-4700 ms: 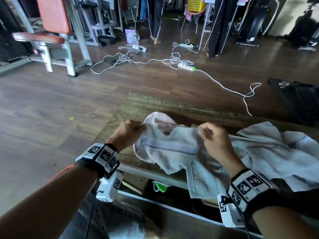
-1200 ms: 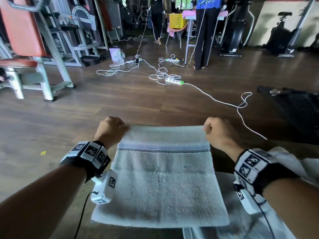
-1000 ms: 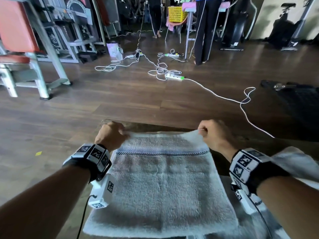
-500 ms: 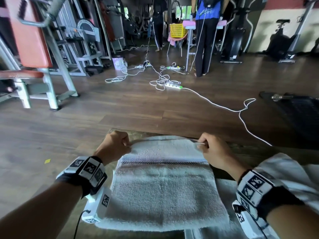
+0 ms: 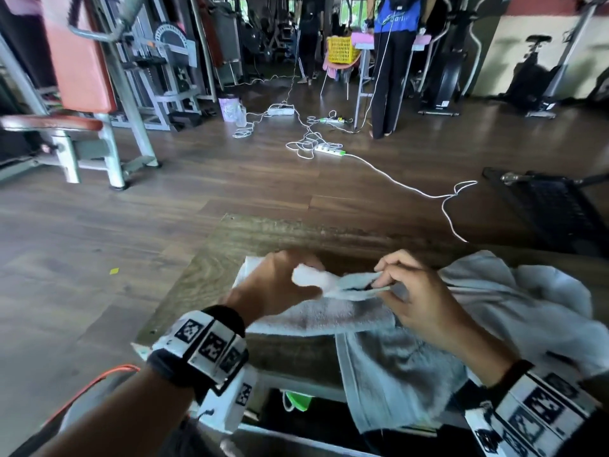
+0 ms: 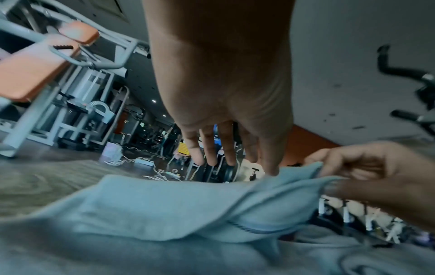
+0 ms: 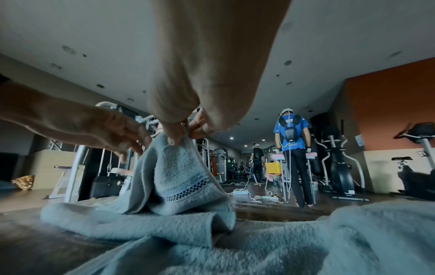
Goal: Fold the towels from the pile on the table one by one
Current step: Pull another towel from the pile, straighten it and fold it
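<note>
Towel (image 5: 329,316), right hand (image 5: 418,301) pinching, left hand (image 5: 276,285) touching

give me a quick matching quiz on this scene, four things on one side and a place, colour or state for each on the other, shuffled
Column one
1. right hand
2. pile
3. basket
4. power strip

Column two
a. lies on the floor
b. yellow
c. pinches the towel
d. on the table, right of the towel

Pairs: 1-c, 2-d, 3-b, 4-a
</note>
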Demonstrator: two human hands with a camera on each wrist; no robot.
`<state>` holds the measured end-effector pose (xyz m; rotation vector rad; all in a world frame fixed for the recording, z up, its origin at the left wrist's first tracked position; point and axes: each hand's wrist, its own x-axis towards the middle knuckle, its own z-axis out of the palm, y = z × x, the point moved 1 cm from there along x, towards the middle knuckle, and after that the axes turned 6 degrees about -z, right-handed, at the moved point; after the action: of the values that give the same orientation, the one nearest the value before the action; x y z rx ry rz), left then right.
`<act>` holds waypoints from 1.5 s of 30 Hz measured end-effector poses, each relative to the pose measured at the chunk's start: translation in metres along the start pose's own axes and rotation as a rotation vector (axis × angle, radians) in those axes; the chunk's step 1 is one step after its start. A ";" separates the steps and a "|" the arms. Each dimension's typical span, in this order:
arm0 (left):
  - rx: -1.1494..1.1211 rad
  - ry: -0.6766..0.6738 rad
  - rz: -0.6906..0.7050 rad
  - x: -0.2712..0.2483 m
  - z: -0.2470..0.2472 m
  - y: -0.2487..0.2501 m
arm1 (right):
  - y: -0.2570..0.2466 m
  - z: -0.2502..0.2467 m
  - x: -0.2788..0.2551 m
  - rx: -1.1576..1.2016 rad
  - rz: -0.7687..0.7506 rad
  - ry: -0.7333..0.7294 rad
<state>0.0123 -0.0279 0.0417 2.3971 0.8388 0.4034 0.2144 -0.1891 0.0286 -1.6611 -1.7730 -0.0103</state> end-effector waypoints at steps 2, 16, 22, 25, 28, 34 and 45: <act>-0.092 -0.005 0.106 -0.002 0.014 0.022 | -0.006 0.000 -0.004 0.010 -0.021 0.011; -0.230 0.308 0.051 0.025 0.038 0.041 | 0.001 0.018 0.001 0.051 0.057 0.190; -0.218 0.276 0.058 0.030 0.045 0.040 | 0.001 0.026 0.009 0.117 0.057 0.257; -0.187 0.266 0.062 0.031 0.047 0.038 | 0.006 0.024 0.007 0.058 0.062 0.273; -0.193 0.279 0.045 0.031 0.047 0.040 | 0.011 0.016 0.011 0.074 0.088 0.264; -0.294 0.263 0.021 0.034 0.045 0.051 | 0.016 0.000 0.011 0.144 0.067 0.234; -0.318 0.257 0.020 0.030 0.045 0.047 | 0.012 0.016 -0.009 0.261 0.174 0.192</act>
<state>0.0775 -0.0571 0.0362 2.0865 0.7925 0.8037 0.2171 -0.1879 0.0070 -1.5625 -1.4182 0.1302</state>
